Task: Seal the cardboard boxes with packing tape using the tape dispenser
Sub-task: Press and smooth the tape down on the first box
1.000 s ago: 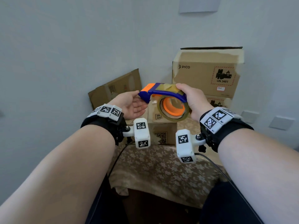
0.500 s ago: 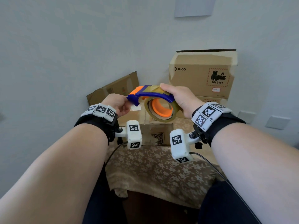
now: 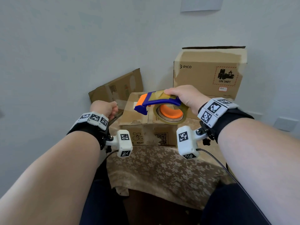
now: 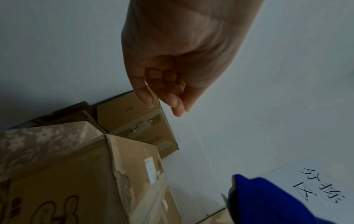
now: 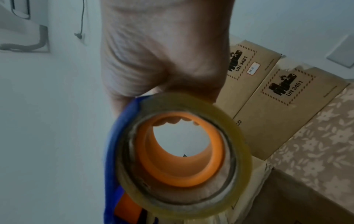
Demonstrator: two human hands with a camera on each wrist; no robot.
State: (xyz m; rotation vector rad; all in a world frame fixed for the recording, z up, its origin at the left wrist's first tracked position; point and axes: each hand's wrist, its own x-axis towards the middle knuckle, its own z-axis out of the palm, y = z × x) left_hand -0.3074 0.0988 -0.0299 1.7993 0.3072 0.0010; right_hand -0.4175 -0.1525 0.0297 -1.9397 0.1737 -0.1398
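Observation:
My right hand grips the blue tape dispenser from above; its orange nose points left. The clear tape roll on its orange core fills the right wrist view, below the palm of that hand. The dispenser hovers over the top of a small cardboard box. My left hand is left of the box with its fingers curled together. A clear strip of tape seems to stretch from it to the dispenser's nose.
Two stacked PICO boxes stand at the back right against the wall. A flattened carton leans on the wall at the back left. The small box sits on a table with a floral cloth.
My left hand was open beside the dispenser's nose, then closed at it, and has now drawn away to the left. The dispenser has sunk closer to the box top.

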